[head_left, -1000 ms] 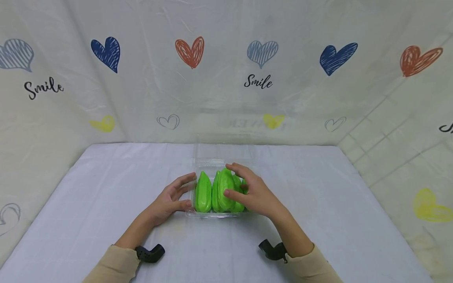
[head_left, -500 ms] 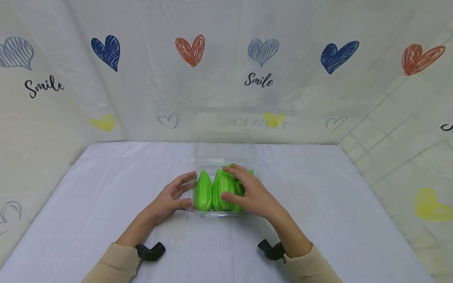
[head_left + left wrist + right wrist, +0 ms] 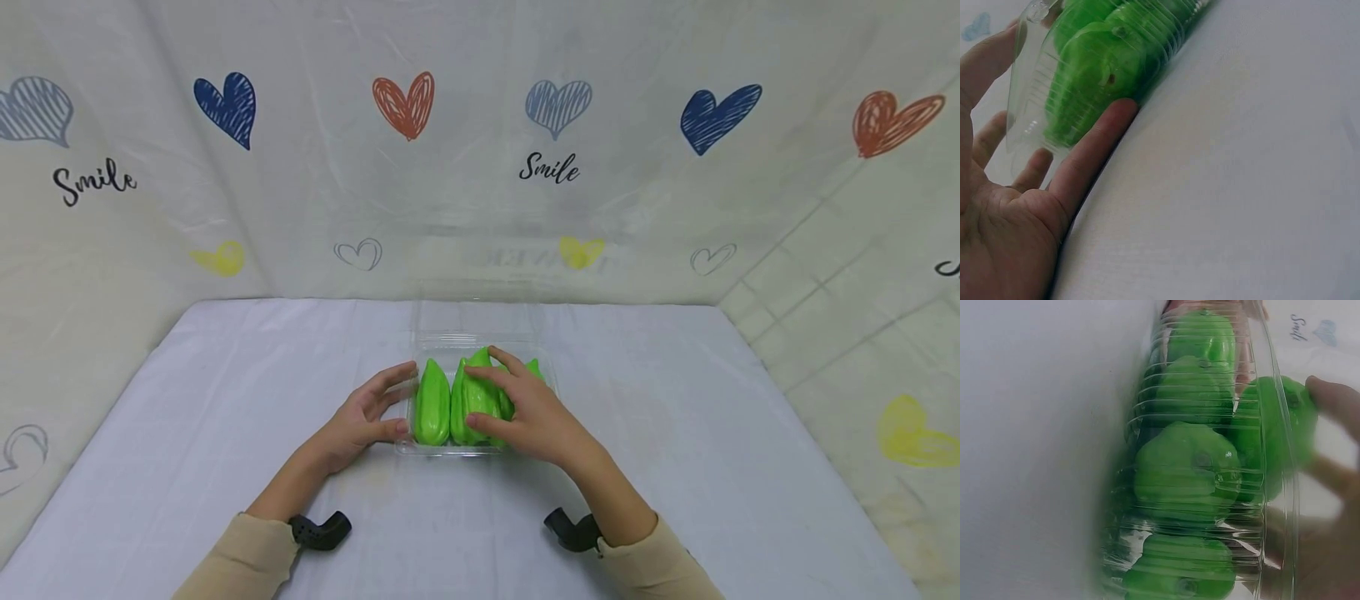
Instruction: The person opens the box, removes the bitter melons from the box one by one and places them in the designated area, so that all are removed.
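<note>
Right hand has edged slightly left over the uppermost green fruit in the open clear clamshell; clamped or merely resting, I cannot tell; likely adjusting its place. My left hand, fingers apart, touches the clamshell's side.

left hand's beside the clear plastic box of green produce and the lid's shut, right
The lid is open, not shut: the head view shows it beyond the clear plastic box. The left hand is beside the box of green produce.
</note>
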